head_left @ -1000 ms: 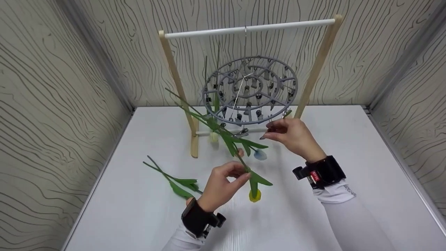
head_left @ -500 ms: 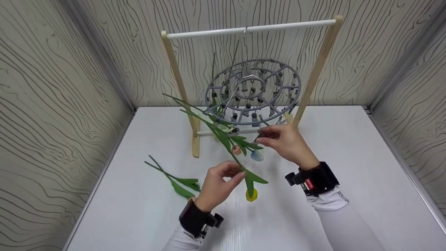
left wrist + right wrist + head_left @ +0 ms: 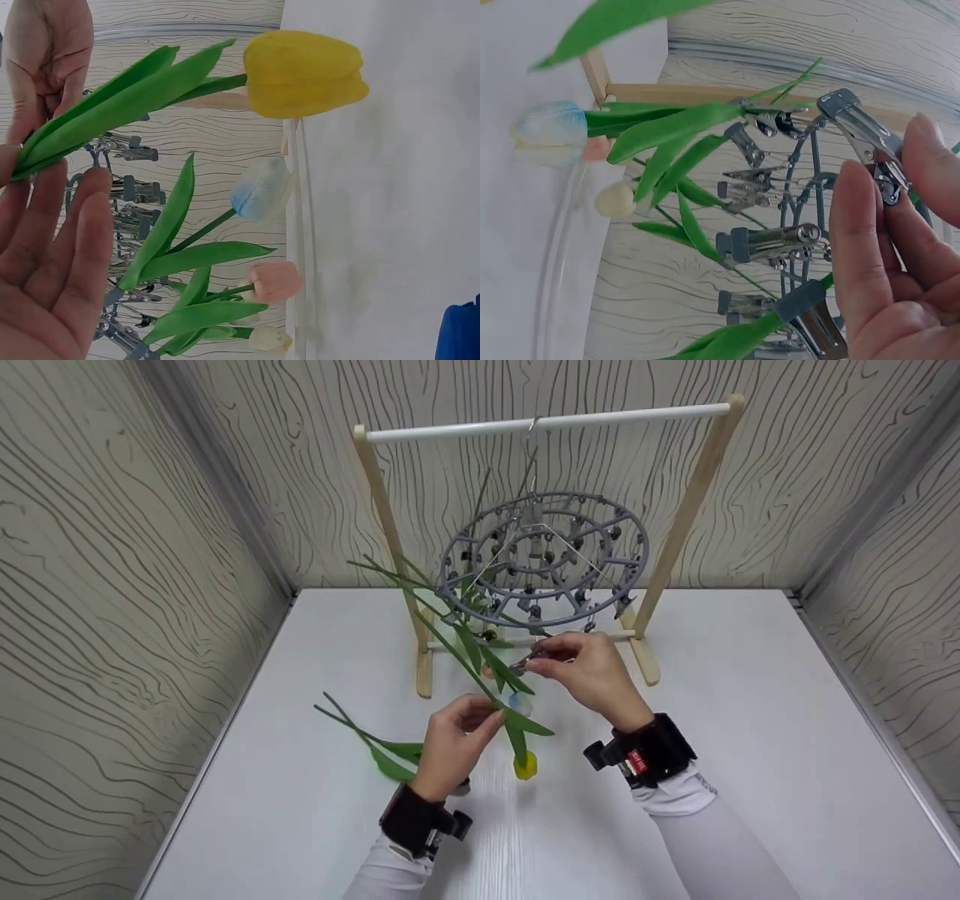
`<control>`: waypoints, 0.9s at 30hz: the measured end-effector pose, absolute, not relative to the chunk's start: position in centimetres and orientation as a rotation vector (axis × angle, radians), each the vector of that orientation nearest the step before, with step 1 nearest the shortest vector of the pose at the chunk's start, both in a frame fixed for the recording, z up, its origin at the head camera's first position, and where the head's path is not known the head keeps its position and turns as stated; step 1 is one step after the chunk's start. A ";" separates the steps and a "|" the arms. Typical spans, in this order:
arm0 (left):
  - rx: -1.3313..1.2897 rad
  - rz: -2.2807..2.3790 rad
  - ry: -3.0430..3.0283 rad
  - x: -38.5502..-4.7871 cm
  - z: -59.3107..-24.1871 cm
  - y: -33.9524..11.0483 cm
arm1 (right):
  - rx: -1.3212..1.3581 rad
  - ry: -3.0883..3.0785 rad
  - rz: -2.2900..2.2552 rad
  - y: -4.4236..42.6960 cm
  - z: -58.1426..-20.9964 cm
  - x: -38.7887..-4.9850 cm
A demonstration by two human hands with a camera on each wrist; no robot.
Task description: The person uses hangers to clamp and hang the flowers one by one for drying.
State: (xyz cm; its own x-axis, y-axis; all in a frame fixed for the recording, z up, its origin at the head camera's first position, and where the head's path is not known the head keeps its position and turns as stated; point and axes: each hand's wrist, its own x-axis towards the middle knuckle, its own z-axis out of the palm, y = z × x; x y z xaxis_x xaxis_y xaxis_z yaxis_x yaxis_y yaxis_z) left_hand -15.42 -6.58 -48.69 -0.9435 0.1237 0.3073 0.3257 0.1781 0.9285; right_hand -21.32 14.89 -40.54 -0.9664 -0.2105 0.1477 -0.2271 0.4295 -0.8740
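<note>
My left hand (image 3: 455, 742) pinches the green stem of a yellow tulip (image 3: 304, 73), whose flower points down toward the table. My right hand (image 3: 589, 671) pinches a metal clip (image 3: 859, 127) with grey tips, under the front of a round grey hanging rack (image 3: 646, 544). The clip is just above and right of the held stem, apart from it. Upside down from other clips hang a white-and-blue tulip (image 3: 260, 189), a pink tulip (image 3: 276, 281) and a cream tulip (image 3: 270, 339). Left of my left hand, green stems and leaves (image 3: 390, 769) lie on the table; their flower ends are largely hidden.
The rack hangs by a hook from the white bar (image 3: 457, 431) of a wooden stand (image 3: 686, 514). Several clips dangle from its rings. Patterned walls (image 3: 97, 585) enclose the white table (image 3: 750, 697) at the back and sides. A blue object (image 3: 459, 330) shows at the left wrist view's corner.
My right hand has moved left and slightly down with the clip, toward the yellow tulip. The left hand has shifted slightly left and up with the tulip. The rack has turned and swayed.
</note>
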 end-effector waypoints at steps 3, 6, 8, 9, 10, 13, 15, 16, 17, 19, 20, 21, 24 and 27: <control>-0.405 -1.902 -2.270 -16.0 -48.9 -6.5 | 0.380 -2.601 1.665 14.3 -40.7 -21.2; -0.376 -1.939 -2.266 -16.5 -49.1 -6.4 | 0.360 -2.574 1.690 13.8 -40.8 -21.0; -0.353 -1.959 -2.269 -16.9 -49.2 -6.4 | 0.346 -2.565 1.702 13.4 -40.8 -20.8; -0.344 -1.967 -2.269 -17.1 -49.3 -6.3 | 0.342 -2.563 1.710 13.3 -40.9 -20.8; -0.333 -1.969 -2.270 -17.2 -49.3 -6.3 | 0.342 -2.560 1.711 13.2 -40.9 -20.8; -0.313 -1.976 -2.262 -17.6 -49.4 -6.3 | 0.342 -2.559 1.702 12.8 -41.0 -20.7; -0.306 -1.977 -2.256 -17.8 -49.4 -6.3 | 0.343 -2.550 1.706 12.7 -41.0 -20.6; -0.302 -1.978 -2.254 -17.9 -49.4 -6.3 | 0.343 -2.542 1.708 12.6 -41.0 -20.6; -0.301 -1.984 -2.250 -17.9 -49.4 -6.3 | 0.341 -2.532 1.718 12.6 -41.0 -20.6; -0.293 -1.990 -2.250 -18.0 -49.4 -6.3 | 0.341 -2.509 1.743 12.5 -40.9 -20.5; -0.292 -1.996 -2.249 -18.1 -49.3 -6.3 | 0.342 -2.499 1.758 12.4 -40.9 -20.5; -0.291 -2.001 -2.249 -18.1 -49.3 -6.3 | 0.340 -2.493 1.772 12.4 -40.9 -20.5; -0.289 -2.009 -2.249 -18.0 -49.0 -6.2 | 0.336 -2.495 1.781 12.3 -41.0 -20.5; -0.305 -2.005 -2.242 -18.1 -48.9 -6.0 | 0.331 -2.499 1.790 12.2 -40.9 -20.5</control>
State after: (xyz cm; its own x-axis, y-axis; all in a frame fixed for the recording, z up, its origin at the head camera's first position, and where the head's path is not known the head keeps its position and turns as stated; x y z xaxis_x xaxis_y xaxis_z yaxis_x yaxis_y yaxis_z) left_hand -18.06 -6.05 -48.87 -0.9728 0.0706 0.2207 0.2272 0.1031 0.9684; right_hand -20.54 12.17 -40.93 -0.9759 -0.1439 0.1642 -0.2018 0.3072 -0.9300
